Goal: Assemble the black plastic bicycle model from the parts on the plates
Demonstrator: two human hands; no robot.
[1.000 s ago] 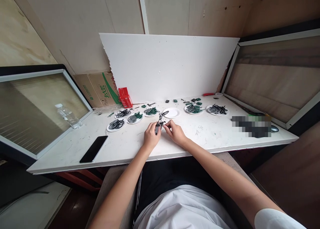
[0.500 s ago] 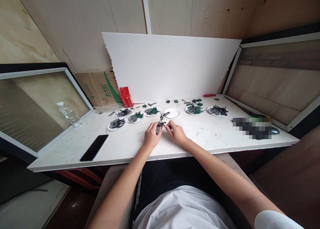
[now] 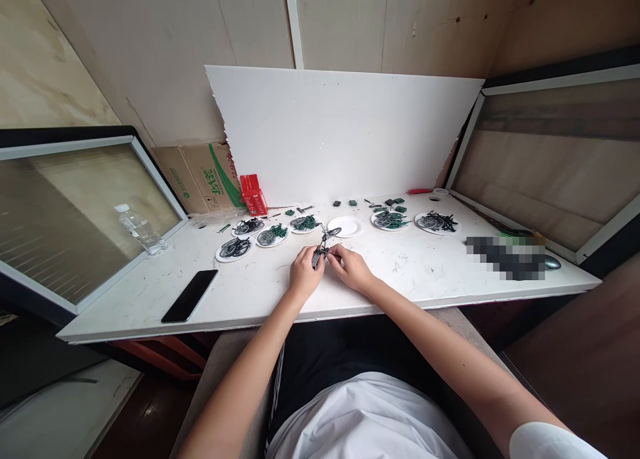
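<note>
Over the front middle of the table, a small black model bicycle (image 3: 330, 233) is held up, one thin wheel pointing away from me. My left hand (image 3: 304, 272) is closed around its near end, so that part is mostly hidden. My right hand (image 3: 351, 267) pinches with thumb and forefinger at the bicycle's right side; any small part between the fingertips is too tiny to make out. Just beyond the bicycle lies a white paper plate (image 3: 353, 227). Left of it, a plate of green parts (image 3: 305, 223) sits close to the handlebar end.
More plates hold black wheels (image 3: 235, 247), green parts (image 3: 390, 219) and black parts (image 3: 437, 222). A phone (image 3: 190, 296) lies front left, with a bottle (image 3: 141, 229) behind. A red box (image 3: 253, 195) and a white board (image 3: 345, 135) stand at the back. Far right is a blurred dark object (image 3: 507, 257).
My right fingertips have moved slightly left, in against the bicycle. The bicycle has tilted a little, its wheel lower. My left hand keeps its hold, and the view has shifted slightly.
</note>
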